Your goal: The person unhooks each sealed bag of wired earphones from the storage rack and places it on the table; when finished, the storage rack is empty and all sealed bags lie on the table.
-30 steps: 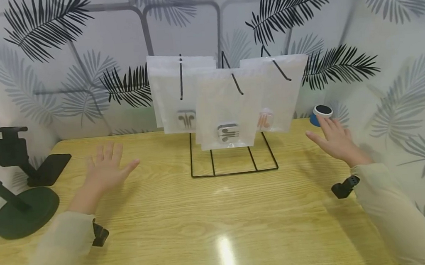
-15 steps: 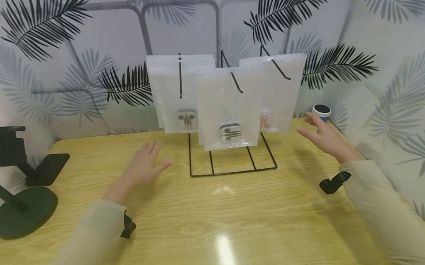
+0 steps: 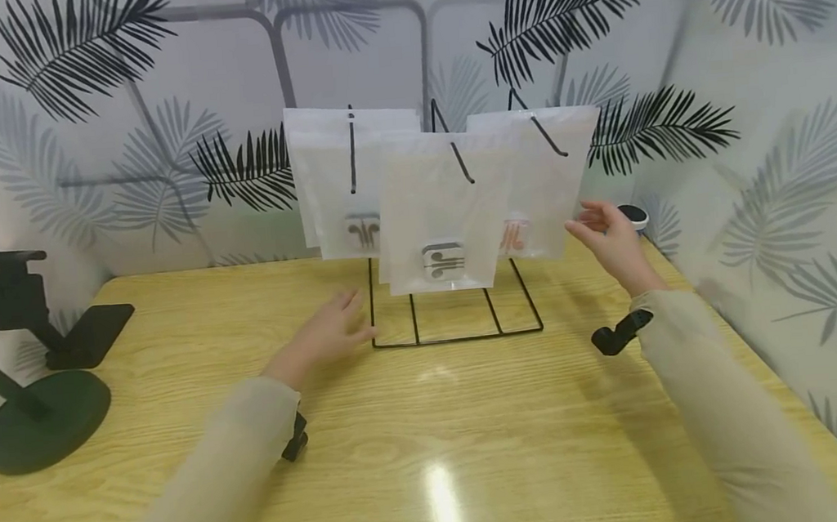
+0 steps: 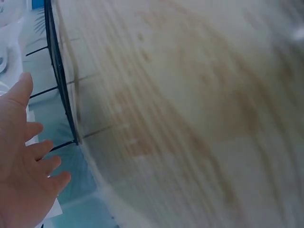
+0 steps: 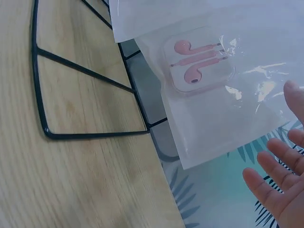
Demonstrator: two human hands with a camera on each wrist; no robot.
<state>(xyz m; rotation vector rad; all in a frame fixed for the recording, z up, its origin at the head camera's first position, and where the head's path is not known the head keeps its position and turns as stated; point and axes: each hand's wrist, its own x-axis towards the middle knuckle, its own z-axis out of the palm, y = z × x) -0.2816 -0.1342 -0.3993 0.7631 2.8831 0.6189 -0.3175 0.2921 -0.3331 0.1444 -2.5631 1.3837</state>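
Note:
Black hooks on a wire rack (image 3: 457,340) carry several white plastic bags. Earphones in a small case show in each front bag: dark ones in the left bag (image 3: 329,161), dark ones in the middle bag (image 3: 422,211), pink ones in the right bag (image 3: 551,168). My right hand (image 3: 612,246) is beside that right bag's lower right edge. In the right wrist view, its thumb is close to the bag's surface, with the fingers spread and holding nothing. My left hand (image 3: 329,338), blurred, is over the table at the rack base's left corner, with fingers loosely extended.
A blue and white round device (image 3: 634,216) with a black top stands behind my right hand. At the left, a dark green stand (image 3: 43,421) has a round base, with a black device (image 3: 92,336) behind it. Patterned fabric (image 3: 227,79) backs the table.
My left hand has moved right to the rack base's left side. My right hand has come left, from the round device toward the right bag, its fingers more bent.

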